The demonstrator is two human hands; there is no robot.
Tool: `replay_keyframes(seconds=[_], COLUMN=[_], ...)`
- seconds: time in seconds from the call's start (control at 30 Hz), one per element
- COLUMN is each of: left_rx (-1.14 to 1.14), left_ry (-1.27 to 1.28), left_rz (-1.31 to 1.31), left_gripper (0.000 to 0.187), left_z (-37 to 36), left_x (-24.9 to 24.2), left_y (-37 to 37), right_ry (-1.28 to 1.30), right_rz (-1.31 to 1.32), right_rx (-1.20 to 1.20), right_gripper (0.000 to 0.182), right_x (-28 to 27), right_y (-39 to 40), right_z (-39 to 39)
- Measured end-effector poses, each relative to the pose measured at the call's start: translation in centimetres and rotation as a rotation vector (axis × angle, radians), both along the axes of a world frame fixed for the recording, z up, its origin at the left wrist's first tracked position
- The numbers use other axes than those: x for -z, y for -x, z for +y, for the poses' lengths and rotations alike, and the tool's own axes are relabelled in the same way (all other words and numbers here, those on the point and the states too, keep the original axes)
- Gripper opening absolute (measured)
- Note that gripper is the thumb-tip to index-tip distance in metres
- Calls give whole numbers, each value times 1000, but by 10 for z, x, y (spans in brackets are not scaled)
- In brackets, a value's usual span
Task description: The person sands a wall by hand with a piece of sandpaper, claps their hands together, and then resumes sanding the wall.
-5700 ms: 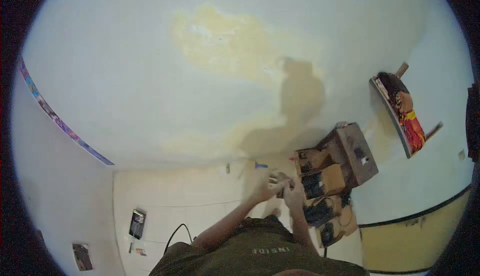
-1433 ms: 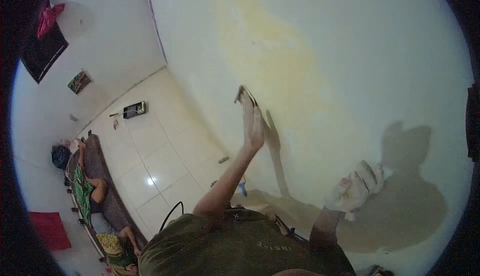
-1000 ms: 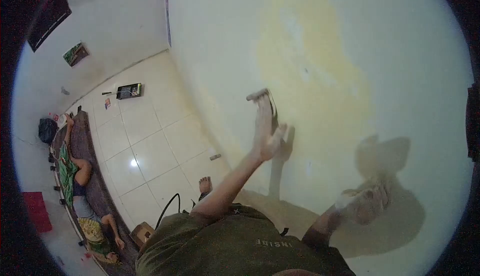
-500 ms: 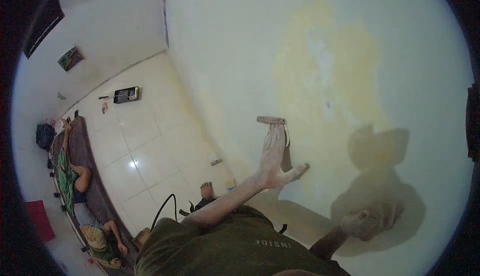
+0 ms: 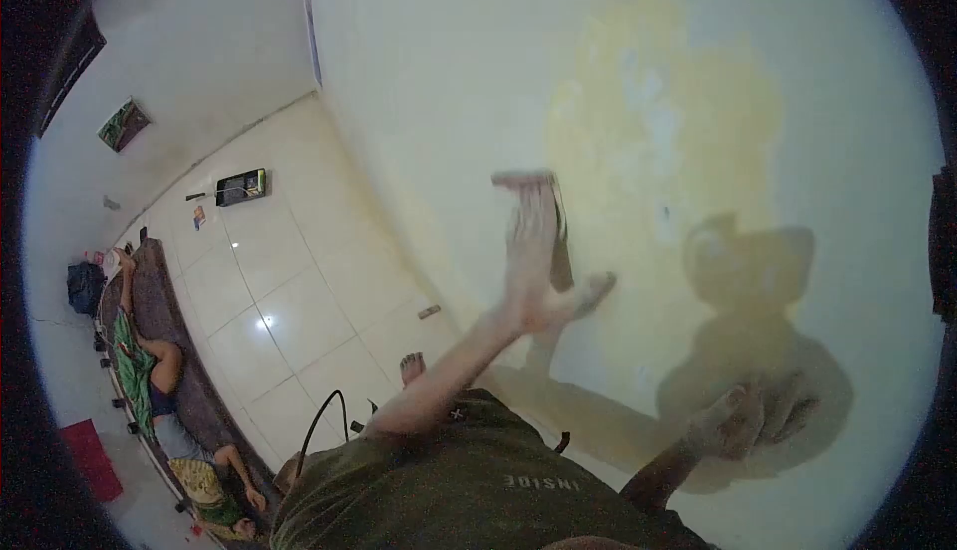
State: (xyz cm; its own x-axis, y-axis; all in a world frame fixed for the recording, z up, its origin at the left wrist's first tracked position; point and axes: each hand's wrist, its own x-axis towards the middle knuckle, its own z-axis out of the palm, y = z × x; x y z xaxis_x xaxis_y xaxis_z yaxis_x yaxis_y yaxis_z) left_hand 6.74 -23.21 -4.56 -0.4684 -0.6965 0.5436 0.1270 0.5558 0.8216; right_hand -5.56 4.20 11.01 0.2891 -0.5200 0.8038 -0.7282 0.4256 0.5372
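My left hand point(image 5: 533, 261) lies nearly flat against the painted wall point(image 5: 439, 81), fingers pointing up and thumb stretched to the right. Under its fingers is a brownish piece point(image 5: 518, 180) that looks like folded sandpaper; its end sticks out past the fingertips and most of it is hidden. Just right of it spreads a yellowish patch point(image 5: 598, 131) with whitish spots. Lower right, my right hand point(image 5: 730, 422) is at the wall with its fingers apart and nothing visible in it. My head's shadow falls across the wall above and around it.
On the tiled floor point(image 5: 299, 291) to the left stand a black paint tray point(image 5: 241, 188) with a roller and a small brown block point(image 5: 429, 312). Another person point(image 5: 179, 430) lies on a dark mat point(image 5: 189, 336) along the far wall. A dark bag point(image 5: 86, 288) is beside the mat.
My left hand has slid upward along the wall with the sandpaper. My right hand has shifted slightly up and to the right.
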Motion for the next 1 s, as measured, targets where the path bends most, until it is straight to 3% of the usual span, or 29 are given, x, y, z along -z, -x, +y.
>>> replay_keyframes(seconds=[0.13, 0.27, 0.47, 0.57, 0.67, 0.83, 0.9, 0.97, 1.0], left_rx=[63, 35, 65, 99, 96, 135, 161, 211, 156], left_ry=[46, 55, 41, -40, -11, -23, -30, -44, -55], left_rz=[39, 34, -5, 133, -53, 83, 6, -230, -171], left_gripper=[132, 135, 134, 134, 134, 135, 136, 137, 135], left_z=[-35, 32, -33, 27, 47, -4, 16, 74, 64], left_x=[-23, -9, -31, -25, -30, -45, -28, 21, 14], left_y=[-2, 7, 0, 13, 9, 12, 24, 37, 38], right_ry=[35, 88, 167, 138, 121, 135, 154, 104, 77], right_rz=[13, -61, -91, -105, -97, -124, -126, -98, -84], right_rx=[-46, -43, -40, -79, -104, -77, -108, -80, -66], right_gripper=[36, 35, 30, 30, 29, 28, 28, 27, 27], right_x=[2, 10, 11, 8, 7, 12, 14, 17, 18], right_y=[2, 1, 3, 3, 10, 7, 14, 26, 31], right_z=[-10, -4, -6, -7, 1, -3, -15, -2, 1])
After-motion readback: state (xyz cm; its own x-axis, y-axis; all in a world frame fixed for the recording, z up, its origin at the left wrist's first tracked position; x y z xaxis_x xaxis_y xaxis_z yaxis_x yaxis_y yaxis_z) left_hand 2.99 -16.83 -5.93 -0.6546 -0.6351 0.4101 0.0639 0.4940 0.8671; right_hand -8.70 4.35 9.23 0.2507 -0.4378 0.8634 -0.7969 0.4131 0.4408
